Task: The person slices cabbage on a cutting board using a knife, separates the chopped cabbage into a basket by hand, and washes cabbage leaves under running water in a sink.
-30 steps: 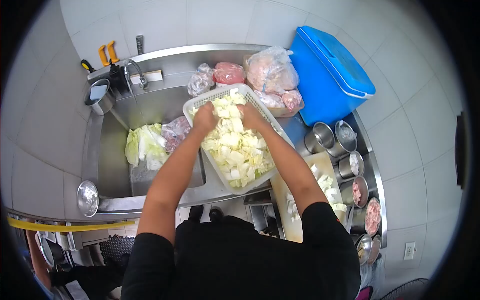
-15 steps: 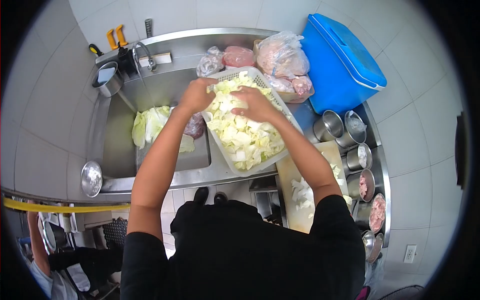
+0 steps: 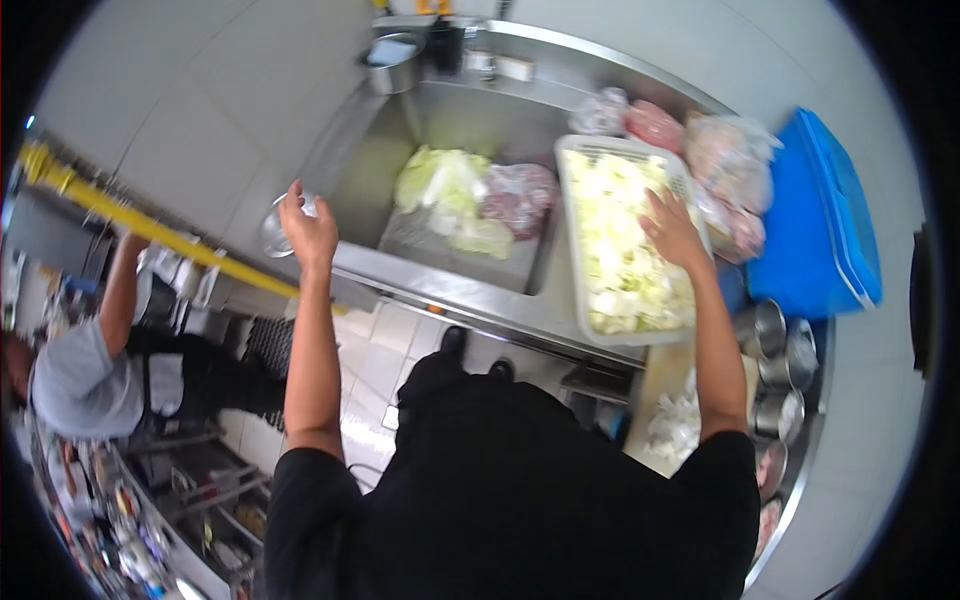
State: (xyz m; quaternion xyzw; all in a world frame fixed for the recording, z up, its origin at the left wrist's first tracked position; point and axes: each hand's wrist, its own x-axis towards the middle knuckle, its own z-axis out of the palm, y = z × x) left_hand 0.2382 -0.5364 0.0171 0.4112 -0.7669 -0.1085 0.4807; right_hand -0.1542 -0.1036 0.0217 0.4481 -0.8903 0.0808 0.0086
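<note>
My left hand is raised at the left edge of the sink, fingers apart, right beside a shiny metal bowl. Whether it touches the bowl I cannot tell. My right hand lies with spread fingers on chopped cabbage. This cabbage fills a white perforated plastic basket on the counter right of the sink. Larger cabbage pieces and a plastic-wrapped reddish bundle are in the sink.
Bagged meat and a blue cooler stand to the right. Metal containers line the counter beside a cutting board with white scraps. A yellow pipe crosses the left, where another person is at work.
My left hand has left the basket and moved left to the metal bowl. My right hand stays on the chopped cabbage. The view has turned toward the left.
</note>
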